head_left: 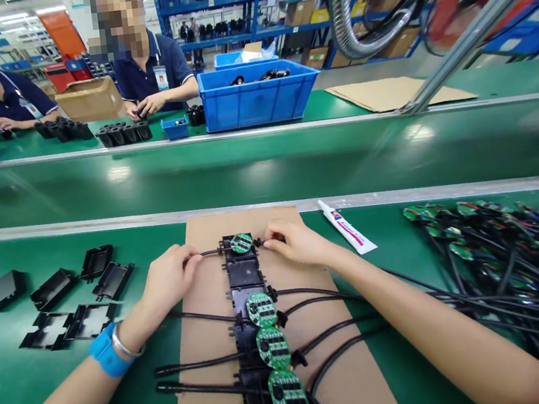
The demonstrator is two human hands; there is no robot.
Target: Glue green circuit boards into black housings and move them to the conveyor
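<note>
On a green bench (401,245), a cardboard sheet (207,339) carries a column of black housings (243,273). The left hand (171,278) and right hand (293,241) each pinch the cable (210,252), which runs crosswise. Its round board (242,243) sits midway between them, over the top housing.

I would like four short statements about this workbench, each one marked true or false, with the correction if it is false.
1. The left hand and the right hand each pinch a cable beside the top circuit board. True.
2. The white tube lies left of both hands. False: it lies right of them.
3. Loose black housings lie left of the cardboard sheet. True.
4. The wristband is red. False: it is blue.
</note>
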